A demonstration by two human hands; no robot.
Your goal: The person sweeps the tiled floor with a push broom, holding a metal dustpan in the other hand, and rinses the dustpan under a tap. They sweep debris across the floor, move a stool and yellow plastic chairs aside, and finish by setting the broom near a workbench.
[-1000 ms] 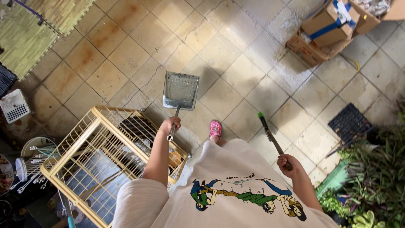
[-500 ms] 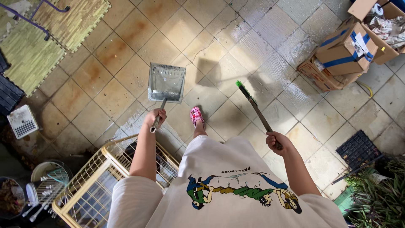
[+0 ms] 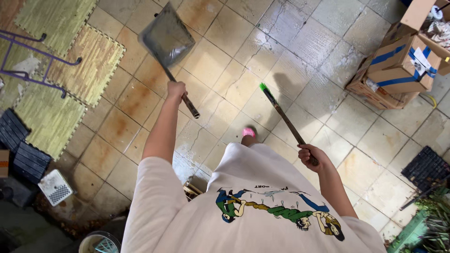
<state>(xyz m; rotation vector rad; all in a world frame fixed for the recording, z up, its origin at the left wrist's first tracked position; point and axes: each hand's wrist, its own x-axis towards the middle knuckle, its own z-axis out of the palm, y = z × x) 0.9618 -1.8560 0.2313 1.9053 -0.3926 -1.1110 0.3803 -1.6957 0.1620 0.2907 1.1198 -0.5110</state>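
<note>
Foam mats (image 3: 70, 65) in green and tan cover the tiled floor (image 3: 300, 51) far left, a purple metal frame (image 3: 33, 56) standing over them, and dark grates (image 3: 21, 150) plus a small white grid piece (image 3: 55, 187) lie below. Moving in, the left hand (image 3: 176, 90) is raised, fingers closed tight around the handle of a grey metal dustpan (image 3: 166, 37), pan held up and tilted above the tiles. Centre, a pink shoe (image 3: 248, 132) peeks out past the white printed shirt (image 3: 262, 206). Over to the right hand (image 3: 310, 156), fingers wrapped around a broom stick (image 3: 283, 117), green tip angled up-left, off the floor. Far right, cardboard boxes (image 3: 398, 65) with blue tape sit stacked.
</note>
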